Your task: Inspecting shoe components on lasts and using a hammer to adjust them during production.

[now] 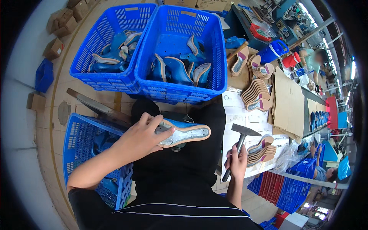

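My left hand (147, 134) is closed on the wide end of a blue shoe last (183, 125) above my lap. Its sole side faces up, with a tan insole edge round a grey metal-looking plate; the narrow end points right. In my right hand (237, 163) is a hammer (245, 131), gripped by its dark handle over the edge of the white-covered table (234, 109). The hammer head is up and apart from the last. Close to the hammer lies a row of stacked insoles (262, 151).
Two blue crates (180, 90) with shoe lasts stand ahead; another blue crate (73, 142) sits at my left. More insoles (256, 95), cardboard sheets (287, 101) and a blue jug (272, 51) are on the right-hand table. Two people (312, 61) appear farther right.
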A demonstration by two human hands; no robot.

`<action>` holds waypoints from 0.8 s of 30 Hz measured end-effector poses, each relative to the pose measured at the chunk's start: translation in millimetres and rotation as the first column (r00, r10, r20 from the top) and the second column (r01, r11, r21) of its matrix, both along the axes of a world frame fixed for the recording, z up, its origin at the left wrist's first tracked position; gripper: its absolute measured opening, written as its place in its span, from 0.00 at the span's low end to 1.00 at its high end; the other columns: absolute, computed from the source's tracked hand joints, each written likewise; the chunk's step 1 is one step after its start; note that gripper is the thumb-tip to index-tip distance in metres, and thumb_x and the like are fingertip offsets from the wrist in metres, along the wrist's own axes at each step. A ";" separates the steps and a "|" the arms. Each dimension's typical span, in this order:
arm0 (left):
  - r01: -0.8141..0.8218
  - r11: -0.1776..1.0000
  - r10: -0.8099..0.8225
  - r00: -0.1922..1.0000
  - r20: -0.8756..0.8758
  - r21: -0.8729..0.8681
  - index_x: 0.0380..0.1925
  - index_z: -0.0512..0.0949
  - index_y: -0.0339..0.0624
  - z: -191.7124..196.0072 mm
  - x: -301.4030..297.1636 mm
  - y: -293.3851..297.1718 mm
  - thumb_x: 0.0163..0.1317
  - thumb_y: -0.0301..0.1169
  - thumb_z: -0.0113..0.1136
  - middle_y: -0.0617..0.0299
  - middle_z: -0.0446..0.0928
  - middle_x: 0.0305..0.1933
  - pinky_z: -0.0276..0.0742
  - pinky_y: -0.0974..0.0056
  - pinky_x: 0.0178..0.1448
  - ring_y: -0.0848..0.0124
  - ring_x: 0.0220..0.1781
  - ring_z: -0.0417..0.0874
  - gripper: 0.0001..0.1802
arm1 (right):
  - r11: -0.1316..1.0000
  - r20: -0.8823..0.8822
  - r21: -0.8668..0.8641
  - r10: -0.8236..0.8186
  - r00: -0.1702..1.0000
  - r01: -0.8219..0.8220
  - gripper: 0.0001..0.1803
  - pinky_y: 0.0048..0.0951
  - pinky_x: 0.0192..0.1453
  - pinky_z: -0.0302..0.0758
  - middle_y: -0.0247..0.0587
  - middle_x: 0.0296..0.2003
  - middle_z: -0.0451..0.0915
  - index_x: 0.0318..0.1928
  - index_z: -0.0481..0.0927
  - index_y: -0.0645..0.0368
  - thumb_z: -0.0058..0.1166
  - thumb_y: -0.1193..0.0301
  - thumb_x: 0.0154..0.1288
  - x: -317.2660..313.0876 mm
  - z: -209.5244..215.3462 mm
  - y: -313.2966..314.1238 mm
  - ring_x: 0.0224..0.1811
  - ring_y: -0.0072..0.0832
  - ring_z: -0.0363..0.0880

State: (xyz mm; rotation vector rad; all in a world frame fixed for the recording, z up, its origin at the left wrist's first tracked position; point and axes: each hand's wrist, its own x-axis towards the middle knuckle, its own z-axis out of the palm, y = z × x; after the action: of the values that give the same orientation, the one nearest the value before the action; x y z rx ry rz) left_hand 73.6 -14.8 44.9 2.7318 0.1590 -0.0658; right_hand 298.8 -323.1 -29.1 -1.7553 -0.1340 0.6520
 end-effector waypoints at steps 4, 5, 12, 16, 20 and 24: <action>0.003 0.999 -0.004 1.000 0.026 0.050 0.68 0.80 0.51 -6.3 -2.0 1.2 0.59 0.35 0.80 0.44 0.70 0.67 0.88 0.54 0.58 0.50 0.62 0.73 0.34 | 0.950 0.216 -0.225 0.267 0.939 -0.218 0.09 0.22 0.21 0.63 0.30 0.19 0.76 0.46 0.74 0.58 0.56 0.66 0.83 -20.6 48.5 11.3 0.16 0.15 0.69; -0.008 0.998 0.005 0.999 0.040 0.062 0.67 0.81 0.51 -7.9 -3.2 0.1 0.59 0.34 0.80 0.44 0.70 0.66 0.88 0.54 0.59 0.50 0.61 0.73 0.34 | 0.906 0.315 -0.330 0.369 0.875 -0.263 0.11 0.25 0.25 0.66 0.31 0.19 0.77 0.47 0.77 0.60 0.57 0.64 0.82 -22.5 51.2 11.2 0.19 0.16 0.73; -0.026 0.999 0.023 0.997 0.070 0.044 0.67 0.81 0.52 -9.8 -2.6 -1.7 0.57 0.31 0.80 0.48 0.72 0.62 0.87 0.56 0.59 0.52 0.60 0.74 0.35 | 0.734 0.297 -0.530 0.630 0.717 -0.425 0.13 0.39 0.31 0.76 0.51 0.24 0.81 0.52 0.80 0.62 0.57 0.63 0.82 -39.8 67.6 25.6 0.25 0.49 0.85; -0.068 0.998 0.068 0.998 0.019 0.015 0.66 0.82 0.56 -11.6 -5.2 -2.7 0.55 0.31 0.81 0.49 0.70 0.69 0.87 0.52 0.62 0.50 0.65 0.72 0.36 | 0.775 0.545 -0.551 0.616 0.569 -0.310 0.12 0.32 0.32 0.73 0.41 0.31 0.83 0.50 0.80 0.65 0.57 0.67 0.81 -23.5 100.8 13.5 0.29 0.26 0.80; -0.082 0.996 0.081 0.995 0.056 0.023 0.64 0.83 0.55 -15.5 -6.5 -3.3 0.54 0.31 0.81 0.49 0.70 0.68 0.87 0.53 0.61 0.51 0.63 0.73 0.35 | 0.958 0.768 0.265 -0.144 0.624 -0.106 0.25 0.17 0.21 0.57 0.35 0.28 0.76 0.61 0.74 0.61 0.46 0.51 0.85 -25.2 143.2 18.0 0.19 0.13 0.63; -0.079 0.995 0.073 0.993 0.098 0.056 0.63 0.84 0.55 -19.3 -3.1 -1.8 0.51 0.32 0.82 0.48 0.71 0.67 0.88 0.53 0.59 0.51 0.62 0.73 0.35 | 0.797 0.751 0.603 -0.553 0.361 -0.032 0.34 0.14 0.14 0.52 0.32 0.25 0.66 0.54 0.75 0.59 0.34 0.39 0.86 -44.0 174.2 54.1 0.14 0.16 0.60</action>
State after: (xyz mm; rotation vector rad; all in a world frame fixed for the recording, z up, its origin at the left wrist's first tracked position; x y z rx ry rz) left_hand 70.5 -16.7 25.6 2.7787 0.2415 0.0926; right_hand 254.9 -269.0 145.1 -1.3208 -0.7043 -0.6813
